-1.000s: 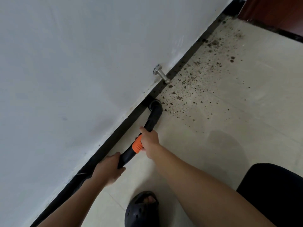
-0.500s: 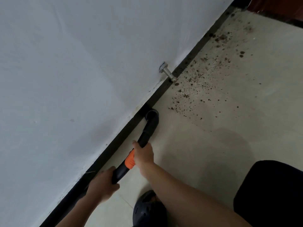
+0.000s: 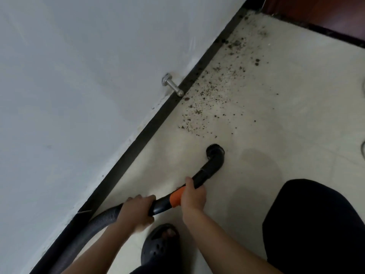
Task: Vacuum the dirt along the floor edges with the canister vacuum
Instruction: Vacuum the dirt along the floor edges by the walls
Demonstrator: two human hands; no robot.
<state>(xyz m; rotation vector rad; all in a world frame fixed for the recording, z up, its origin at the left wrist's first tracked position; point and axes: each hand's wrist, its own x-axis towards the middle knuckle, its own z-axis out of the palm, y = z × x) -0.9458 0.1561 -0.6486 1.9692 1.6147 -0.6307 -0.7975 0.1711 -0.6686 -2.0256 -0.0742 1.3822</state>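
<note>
Vacuum nozzle (image 3: pixel 214 155) at centre frame, just below the scattered dirt (image 3: pixel 209 95). Left hand (image 3: pixel 136 210) and right hand (image 3: pixel 192 198) clamp fingers round its tube (image 3: pixel 203 175).

We see the vacuum wand (image 3: pixel 205 173) over the floor (image 3: pixel 276 135), apart from the baseboard (image 3: pixel 150 127) at its nine o'clock; dirt (image 3: pixel 213 91) lies at twelve, the door stop (image 3: pixel 173 87) at eleven.
</note>
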